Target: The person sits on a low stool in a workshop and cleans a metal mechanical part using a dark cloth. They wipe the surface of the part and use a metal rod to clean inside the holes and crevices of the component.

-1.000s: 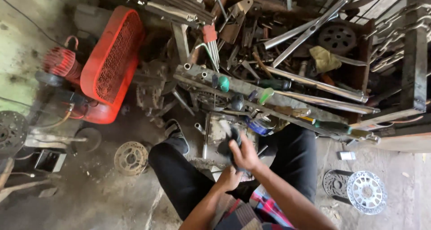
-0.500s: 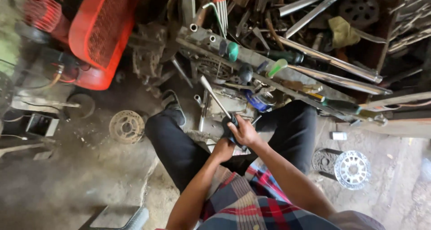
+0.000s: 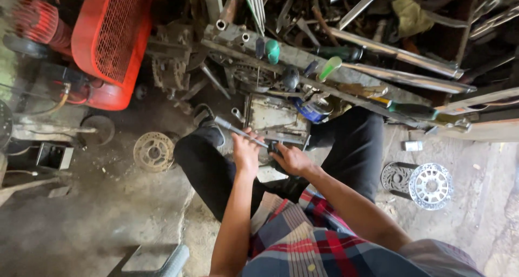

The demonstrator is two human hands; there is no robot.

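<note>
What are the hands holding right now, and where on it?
Both hold one long metal socket wrench: the left hand grips the middle of its shaft, the right hand grips the dark handle end.

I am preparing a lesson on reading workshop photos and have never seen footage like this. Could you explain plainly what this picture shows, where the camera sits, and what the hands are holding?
There is no machine doing the work here: a person works with two bare hands. The single camera sits on the person's head and looks down, so you see their own arms, dark trousers and checked shirt. The left hand grips the metal shaft of a long tool that points left. The right hand holds the tool's dark end. Beyond the knees a metal rail holds screwdrivers with green handles, with chrome tubes behind it. A red compressor stands to the left. On the dirt floor lie a rusty sprocket and a silver disc.
</note>
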